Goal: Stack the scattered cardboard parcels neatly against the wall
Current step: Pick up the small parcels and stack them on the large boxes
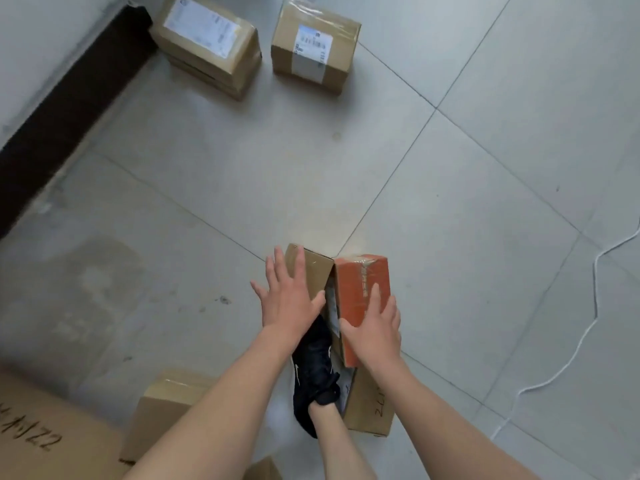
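Tan cardboard all over, and one orange box [362,299] shouted out of it!
The orange box wore glossy clear tape and faint pale lettering; the plain parcel [313,271] touching it was bare tan; up the floor, the wall-side parcel [207,46] showed a wide white label with grey print; the taped parcel [313,50] had a white-and-blue label with black barcode lines over a pale tape band; the big carton [41,438] and the near parcel [370,407] both bore black handwriting; the floor [485,168] was pale grey tile with darker joints; the skirting [69,109] ran near-black under a white wall [41,36]; the shoe [313,368] was black with white trim; the cord [595,306] was white.
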`<action>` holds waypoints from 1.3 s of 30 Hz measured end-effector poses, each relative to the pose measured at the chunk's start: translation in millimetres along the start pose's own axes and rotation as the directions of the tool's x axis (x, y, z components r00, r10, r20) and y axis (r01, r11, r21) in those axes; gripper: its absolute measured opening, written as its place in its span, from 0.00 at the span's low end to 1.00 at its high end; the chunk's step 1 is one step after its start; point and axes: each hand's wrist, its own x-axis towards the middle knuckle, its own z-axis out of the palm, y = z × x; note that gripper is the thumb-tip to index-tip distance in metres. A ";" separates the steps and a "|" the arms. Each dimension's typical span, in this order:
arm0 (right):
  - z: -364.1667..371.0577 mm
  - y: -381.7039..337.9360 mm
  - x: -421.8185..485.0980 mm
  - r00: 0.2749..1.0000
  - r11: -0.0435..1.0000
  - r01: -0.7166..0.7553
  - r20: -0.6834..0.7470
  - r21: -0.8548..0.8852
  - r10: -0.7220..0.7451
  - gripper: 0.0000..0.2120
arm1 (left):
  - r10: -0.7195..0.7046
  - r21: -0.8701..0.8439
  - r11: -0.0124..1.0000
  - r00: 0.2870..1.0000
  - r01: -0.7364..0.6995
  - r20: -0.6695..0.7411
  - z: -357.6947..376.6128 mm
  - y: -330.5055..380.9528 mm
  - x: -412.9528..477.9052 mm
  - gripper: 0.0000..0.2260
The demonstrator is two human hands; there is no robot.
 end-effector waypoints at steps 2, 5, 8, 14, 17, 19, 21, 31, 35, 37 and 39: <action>10.3 -3.8 12.1 0.999 1.000 -0.026 0.033 -0.010 0.026 0.52 | -0.012 0.008 1.000 1.000 0.012 0.005 9.5 8.8 15.2 0.45; 23.6 -11.4 24.2 0.997 0.995 -0.067 -0.035 -0.074 0.065 0.54 | -0.043 0.037 0.998 0.999 0.042 0.018 18.3 9.3 30.4 0.48; 28.2 -12.0 29.5 0.987 0.987 -0.061 -0.159 -0.147 0.037 0.55 | -0.061 0.058 0.997 0.998 0.059 0.018 21.2 7.3 37.9 0.49; 10.9 -9.1 33.6 0.980 0.979 -0.031 -0.197 -0.199 -0.009 0.58 | -0.110 -0.025 0.994 0.993 0.109 -0.031 4.7 -11.9 27.4 0.41; -5.2 -19.8 20.4 0.969 0.982 0.080 -0.216 -0.172 -0.117 0.56 | -0.159 -0.054 0.986 0.985 0.156 -0.061 -19.4 -43.7 3.4 0.39; -14.5 -34.7 0.7 0.956 0.971 0.154 -0.223 -0.181 -0.193 0.55 | -0.204 -0.123 0.974 0.975 0.192 -0.091 -40.2 -73.7 -19.7 0.39; -20.9 -57.0 -26.5 0.935 0.953 0.234 -0.225 -0.194 -0.276 0.54 | -0.254 -0.190 0.955 0.958 0.228 -0.130 -62.3 -107.6 -49.1 0.38; 59.4 -221.8 -248.8 0.720 0.721 0.660 -0.093 -0.213 -0.687 0.54 | -0.579 -0.454 0.776 0.780 0.438 -0.237 -146.3 -302.2 -282.5 0.44; 118.8 -259.9 -350.8 0.657 0.642 0.751 0.079 -0.156 -0.750 0.54 | -0.793 -0.730 0.485 0.594 0.482 -0.135 -143.6 -362.8 -383.8 0.44; 148.5 -266.0 -388.9 0.639 0.626 0.769 0.170 -0.128 -0.750 0.55 | -0.858 -0.822 0.339 0.509 0.457 -0.071 -129.2 -388.3 -425.1 0.44; 177.0 -266.5 -413.3 0.628 0.622 0.775 0.240 -0.108 -0.740 0.55 | -0.898 -0.876 0.219 0.439 0.430 -0.009 -110.0 -411.1 -456.2 0.44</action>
